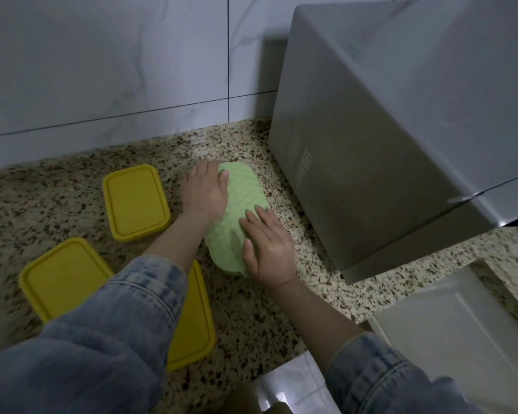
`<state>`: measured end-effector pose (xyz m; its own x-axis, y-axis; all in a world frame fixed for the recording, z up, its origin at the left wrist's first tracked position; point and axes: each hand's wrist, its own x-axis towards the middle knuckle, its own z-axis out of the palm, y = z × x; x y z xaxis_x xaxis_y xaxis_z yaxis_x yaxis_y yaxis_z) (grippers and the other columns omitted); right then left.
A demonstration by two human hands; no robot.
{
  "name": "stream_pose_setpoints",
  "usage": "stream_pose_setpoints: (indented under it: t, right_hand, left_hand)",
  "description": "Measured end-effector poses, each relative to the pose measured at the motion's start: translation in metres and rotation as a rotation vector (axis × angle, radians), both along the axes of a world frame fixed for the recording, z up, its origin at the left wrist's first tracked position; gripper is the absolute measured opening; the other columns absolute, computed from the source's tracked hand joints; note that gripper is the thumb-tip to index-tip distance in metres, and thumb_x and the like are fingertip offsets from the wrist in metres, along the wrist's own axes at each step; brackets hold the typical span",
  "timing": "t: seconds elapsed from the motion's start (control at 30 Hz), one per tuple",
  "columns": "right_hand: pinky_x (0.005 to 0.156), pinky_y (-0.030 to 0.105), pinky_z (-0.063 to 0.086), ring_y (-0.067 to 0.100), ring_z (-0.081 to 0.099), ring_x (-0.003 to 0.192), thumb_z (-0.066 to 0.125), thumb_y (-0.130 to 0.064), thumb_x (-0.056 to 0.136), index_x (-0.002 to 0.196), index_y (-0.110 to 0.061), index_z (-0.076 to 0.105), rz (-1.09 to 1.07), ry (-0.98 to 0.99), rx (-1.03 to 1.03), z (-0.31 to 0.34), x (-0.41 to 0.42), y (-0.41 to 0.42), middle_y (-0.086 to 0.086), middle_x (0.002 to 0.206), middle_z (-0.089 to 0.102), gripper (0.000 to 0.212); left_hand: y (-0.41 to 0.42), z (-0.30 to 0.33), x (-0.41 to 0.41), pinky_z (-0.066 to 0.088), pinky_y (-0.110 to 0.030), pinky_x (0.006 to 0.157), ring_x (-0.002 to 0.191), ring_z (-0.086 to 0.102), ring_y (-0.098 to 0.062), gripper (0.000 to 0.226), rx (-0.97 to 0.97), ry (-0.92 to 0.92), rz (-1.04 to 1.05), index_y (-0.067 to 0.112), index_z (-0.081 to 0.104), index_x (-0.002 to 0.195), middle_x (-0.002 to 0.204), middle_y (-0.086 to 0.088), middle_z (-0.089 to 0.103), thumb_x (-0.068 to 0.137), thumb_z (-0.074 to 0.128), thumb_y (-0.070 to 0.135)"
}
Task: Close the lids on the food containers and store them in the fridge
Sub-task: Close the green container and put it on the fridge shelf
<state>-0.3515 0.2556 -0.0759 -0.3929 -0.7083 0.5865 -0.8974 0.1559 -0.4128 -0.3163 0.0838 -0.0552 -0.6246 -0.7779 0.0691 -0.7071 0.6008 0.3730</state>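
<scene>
Both palms press flat on the green lid [240,210]: my left hand [205,192] on its far end, my right hand [266,243] on the near end, fingers straight. It lies on the speckled counter [72,186] beside the grey microwave [401,130]. Three yellow-lidded containers [136,201] sit closed to my left. I can read no writing anywhere.

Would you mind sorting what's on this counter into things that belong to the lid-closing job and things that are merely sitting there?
Part of the job:
green lid, pressed by left hand and right hand
far yellow container
left yellow container
near yellow container, partly behind the left sleeve

Just there:
microwave
speckled counter
</scene>
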Motion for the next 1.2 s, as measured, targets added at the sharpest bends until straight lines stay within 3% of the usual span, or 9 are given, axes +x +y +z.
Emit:
stream_pose_setpoints:
  t: [0.13, 0.43, 0.6, 0.73, 0.83, 0.93, 1.03, 1.13, 1.2]
  right_hand:
    - [0.097, 0.050, 0.050, 0.037, 0.064, 0.109, 0.027, -0.037, 0.096, 0.098, 0.000, 0.074, 0.037, 0.081, -0.023, 0.000, -0.003, 0.000, 0.017, 0.107, 0.072, 0.060]
    - [0.095, 0.052, 0.050, 0.040, 0.062, 0.111, 0.028, -0.047, 0.095, 0.102, -0.001, 0.074, 0.106, 0.257, 0.025, -0.006, -0.012, 0.003, 0.020, 0.112, 0.070, 0.065]
    - [0.103, 0.050, 0.043, 0.033, 0.059, 0.119, 0.039, -0.039, 0.090, 0.108, -0.004, 0.071, 0.027, 0.183, 0.109, -0.004, -0.006, 0.008, 0.014, 0.119, 0.067, 0.051]
    - [0.115, 0.042, 0.028, 0.024, 0.039, 0.136, 0.044, -0.040, 0.090, 0.133, -0.009, 0.053, -0.027, -0.114, 0.180, 0.001, 0.002, 0.010, 0.010, 0.143, 0.048, 0.053]
    - [0.118, 0.030, 0.016, 0.013, 0.021, 0.143, 0.053, -0.041, 0.090, 0.146, -0.018, 0.030, -0.125, -0.457, 0.174, 0.005, 0.011, 0.010, 0.003, 0.154, 0.029, 0.065]
    - [0.112, 0.028, 0.027, 0.011, 0.032, 0.136, 0.063, -0.040, 0.086, 0.148, -0.018, 0.023, -0.239, -0.853, 0.083, 0.011, 0.017, 0.006, -0.001, 0.149, 0.036, 0.076]
    - [0.095, 0.031, 0.050, 0.015, 0.057, 0.113, 0.067, -0.038, 0.085, 0.143, -0.016, 0.034, -0.341, -1.198, 0.028, 0.020, 0.014, -0.001, -0.001, 0.127, 0.057, 0.070]
    - [0.077, 0.026, 0.056, 0.016, 0.064, 0.093, 0.069, -0.031, 0.085, 0.134, -0.014, 0.046, -0.405, -1.362, 0.004, 0.025, 0.009, -0.007, 0.005, 0.119, 0.066, 0.058]
    - [0.081, 0.029, 0.056, 0.019, 0.066, 0.097, 0.070, -0.028, 0.084, 0.134, -0.013, 0.047, -0.428, -1.408, -0.011, 0.027, 0.010, -0.009, 0.007, 0.120, 0.066, 0.057]
  left_hand:
    - [0.001, -0.001, 0.000, 0.032, -0.042, 0.107, 0.125, 0.044, -0.032, 0.044, 0.000, 0.046, -0.017, 0.005, 0.045, 0.133, 0.133, -0.017, 0.050, 0.101, 0.027, 0.030]
    - [-0.001, -0.004, -0.001, 0.028, -0.039, 0.109, 0.125, 0.041, -0.031, 0.045, 0.010, 0.056, -0.023, 0.004, 0.042, 0.134, 0.134, -0.017, 0.048, 0.102, 0.025, 0.031]
    - [0.000, -0.004, 0.001, 0.030, -0.042, 0.108, 0.130, 0.036, -0.032, 0.049, 0.077, 0.115, 0.019, 0.008, 0.040, 0.138, 0.139, -0.015, 0.045, 0.100, 0.030, 0.038]
    - [0.004, -0.004, 0.005, 0.022, -0.042, 0.115, 0.141, 0.026, -0.032, 0.058, 0.218, 0.249, 0.122, 0.007, 0.028, 0.145, 0.152, -0.016, 0.032, 0.099, 0.037, 0.040]
    - [0.012, -0.003, 0.009, 0.028, -0.041, 0.115, 0.141, 0.029, -0.030, 0.067, 0.419, 0.435, 0.245, 0.009, 0.022, 0.149, 0.154, -0.013, 0.029, 0.095, 0.047, 0.040]
    - [0.016, -0.003, 0.013, 0.041, -0.046, 0.107, 0.129, 0.046, -0.030, 0.069, 0.650, 0.587, 0.395, 0.012, 0.029, 0.144, 0.143, -0.012, 0.044, 0.089, 0.058, 0.042]
    - [0.021, -0.003, 0.018, 0.048, -0.049, 0.099, 0.117, 0.057, -0.031, 0.058, 0.870, 0.639, 0.541, 0.013, 0.049, 0.127, 0.133, -0.010, 0.056, 0.083, 0.063, 0.047]
    - [0.030, 0.000, 0.022, 0.052, -0.047, 0.093, 0.105, 0.063, -0.030, 0.043, 0.954, 0.670, 0.589, 0.024, 0.056, 0.121, 0.121, -0.006, 0.064, 0.084, 0.063, 0.045]
    - [0.034, 0.003, 0.022, 0.051, -0.048, 0.094, 0.108, 0.061, -0.030, 0.046, 0.969, 0.704, 0.568, 0.026, 0.051, 0.130, 0.125, -0.005, 0.062, 0.087, 0.061, 0.039]
